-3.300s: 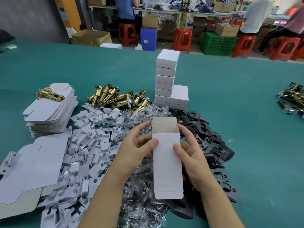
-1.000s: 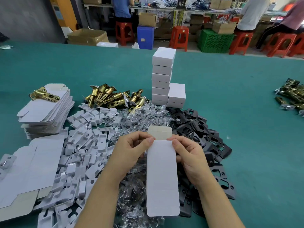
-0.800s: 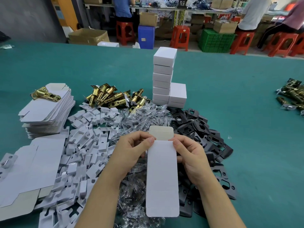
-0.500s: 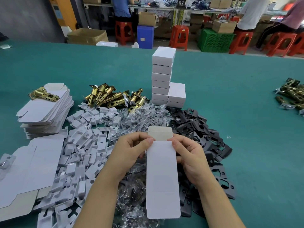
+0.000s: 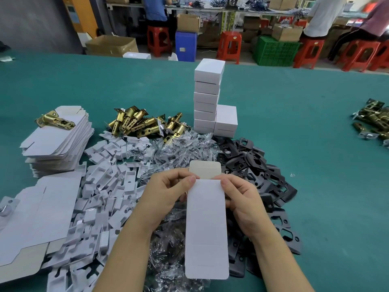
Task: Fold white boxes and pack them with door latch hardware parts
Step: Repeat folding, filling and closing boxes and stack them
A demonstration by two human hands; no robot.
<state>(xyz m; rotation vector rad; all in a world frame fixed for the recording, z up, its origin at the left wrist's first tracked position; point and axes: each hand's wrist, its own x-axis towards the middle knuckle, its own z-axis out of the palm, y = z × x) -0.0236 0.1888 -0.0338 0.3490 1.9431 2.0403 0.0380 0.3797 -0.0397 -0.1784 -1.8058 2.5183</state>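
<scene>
— What's the person holding there, low in the middle of the frame?

— A flat white box blank [image 5: 207, 228], long and upright, with its greyish top flap [image 5: 205, 170] sticking up. The left hand [image 5: 166, 199] pinches the upper left corner, thumb on the front and fingers curled behind; the right hand [image 5: 244, 203] does the same on the upper right edge. Both grips are narrow, closed on the card.

— And underneath?

— It hangs above a heap of clear plastic bags [image 5: 181, 148] of small parts. Just right of that lies a spread of black plates [image 5: 259, 165], and to the left a scatter of white card inserts [image 5: 101, 186].

— Further out?

— Above the bags, centre frame, a pile of brass latches [image 5: 145, 123]. Beside it stands a stack of finished white boxes [image 5: 207, 95], with a lower pair of boxes [image 5: 226, 121] touching its right side. At the left edge is a stack of flat blanks [image 5: 56, 142] with one brass latch [image 5: 55, 121] lying on top, and a few larger flat blanks [image 5: 37, 218] at the lower left. Far right, another small heap of latches [image 5: 374, 121]. All of it sits on a green table [image 5: 315, 133].

— And the back of the room?

— Along the top of the frame, red stools [image 5: 228, 46], a green crate [image 5: 274, 51], cardboard cartons [image 5: 111, 46], and people seated at a bench.
</scene>
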